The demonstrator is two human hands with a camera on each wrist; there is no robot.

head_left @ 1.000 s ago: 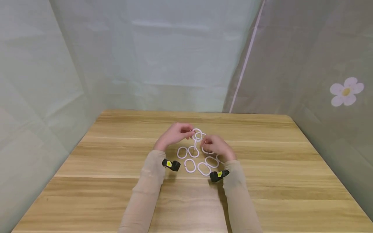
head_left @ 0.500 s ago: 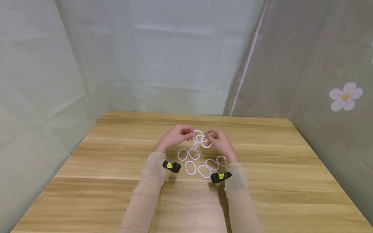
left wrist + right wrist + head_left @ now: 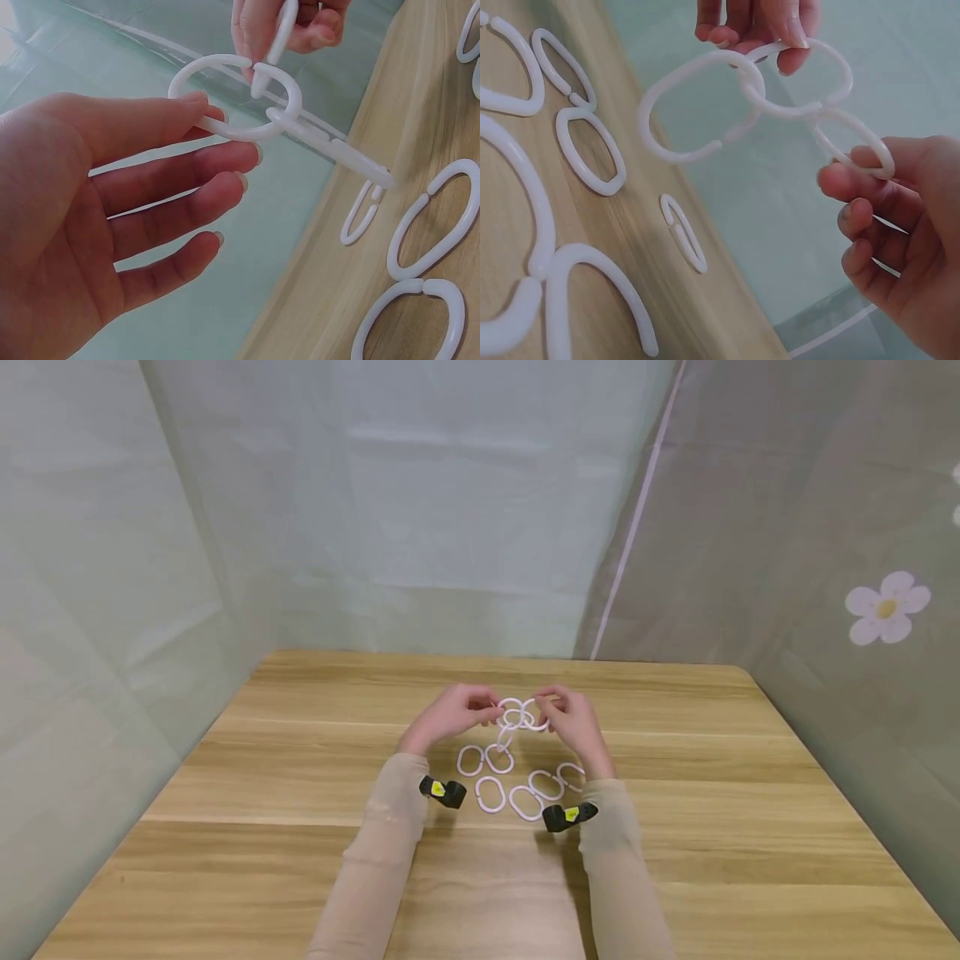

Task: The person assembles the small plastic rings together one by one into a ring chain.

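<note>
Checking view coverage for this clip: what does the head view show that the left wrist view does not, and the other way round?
Only the head view shows both sleeves, the black wrist cameras, the whole wooden table and all the loose rings lying between the arms.

Only the left wrist view shows the left hand's lower fingers spread and straight, and the split in the held ring.

Both show the two hands holding linked white rings above the table, with the right hand pinching the next ring.

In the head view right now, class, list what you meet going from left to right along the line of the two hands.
Left hand → linked white plastic rings held between the hands → right hand → bare wooden table → grey curtain with a flower print.
</note>
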